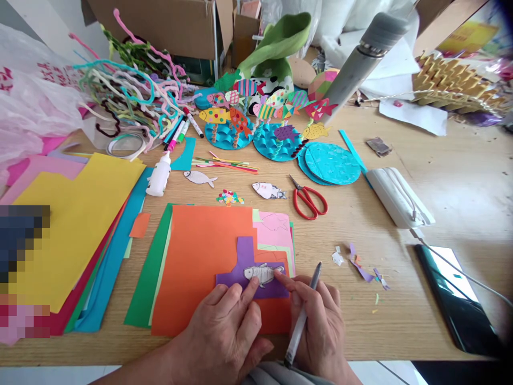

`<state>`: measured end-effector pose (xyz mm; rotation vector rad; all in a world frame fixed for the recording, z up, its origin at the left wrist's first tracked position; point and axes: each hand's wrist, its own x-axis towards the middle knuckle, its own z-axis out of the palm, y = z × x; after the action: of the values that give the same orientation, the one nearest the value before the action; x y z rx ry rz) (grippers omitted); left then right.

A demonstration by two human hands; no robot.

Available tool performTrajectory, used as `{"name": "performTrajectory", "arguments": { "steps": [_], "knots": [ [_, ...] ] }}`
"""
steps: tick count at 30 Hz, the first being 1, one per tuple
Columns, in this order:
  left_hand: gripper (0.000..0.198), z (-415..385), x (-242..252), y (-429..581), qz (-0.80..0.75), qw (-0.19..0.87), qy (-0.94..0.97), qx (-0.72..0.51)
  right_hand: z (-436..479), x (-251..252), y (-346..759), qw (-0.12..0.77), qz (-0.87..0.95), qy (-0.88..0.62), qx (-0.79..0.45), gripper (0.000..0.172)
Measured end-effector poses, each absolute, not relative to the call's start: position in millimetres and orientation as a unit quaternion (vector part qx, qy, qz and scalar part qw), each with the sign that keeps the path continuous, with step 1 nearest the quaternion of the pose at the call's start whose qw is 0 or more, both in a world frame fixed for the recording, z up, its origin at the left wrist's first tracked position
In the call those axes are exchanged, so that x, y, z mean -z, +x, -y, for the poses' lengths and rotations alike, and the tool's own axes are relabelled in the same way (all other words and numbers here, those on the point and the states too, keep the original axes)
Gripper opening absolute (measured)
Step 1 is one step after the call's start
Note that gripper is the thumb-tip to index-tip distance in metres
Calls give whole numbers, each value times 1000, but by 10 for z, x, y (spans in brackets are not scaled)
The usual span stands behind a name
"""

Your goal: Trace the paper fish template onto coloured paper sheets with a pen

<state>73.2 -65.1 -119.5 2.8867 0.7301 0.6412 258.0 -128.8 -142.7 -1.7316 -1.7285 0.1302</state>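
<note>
A white paper fish cutout (261,273) with drawn lines lies on a piece of purple paper (245,250), on top of orange paper (200,256). The index finger of my left hand (226,323) presses on the fish near its head, the other fingers loosely curled with nothing seen in them. At the tail rests the index fingertip of my right hand (320,321), which holds a pen (303,315) with its tip pointing up and away from the paper. Beyond are two more paper fish cutouts, a plain one (200,178) and a patterned one (269,190).
Red-handled scissors (308,198), blue discs (332,163) and a glue bottle (159,175) lie beyond the paper. Coloured sheets (80,224) are stacked left. Paper scraps (360,264), a power strip (398,198) and a phone (457,299) are right. Decorated fish (239,123) stand behind.
</note>
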Motion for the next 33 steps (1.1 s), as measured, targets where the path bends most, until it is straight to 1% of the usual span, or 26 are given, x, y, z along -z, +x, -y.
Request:
{"name": "performTrajectory", "arguments": {
  "steps": [19, 25, 33],
  "knots": [
    [32, 647, 1206, 732, -246, 54, 944, -210, 1275, 1428, 2579, 340, 660, -668, -44, 34],
    [32, 640, 1202, 734, -240, 71, 946, -207, 1262, 1411, 2583, 343, 666, -661, -44, 28],
    [30, 637, 1197, 726, -244, 91, 947, -189, 1260, 1397, 2607, 317, 675, -664, -52, 26]
  ]
}}
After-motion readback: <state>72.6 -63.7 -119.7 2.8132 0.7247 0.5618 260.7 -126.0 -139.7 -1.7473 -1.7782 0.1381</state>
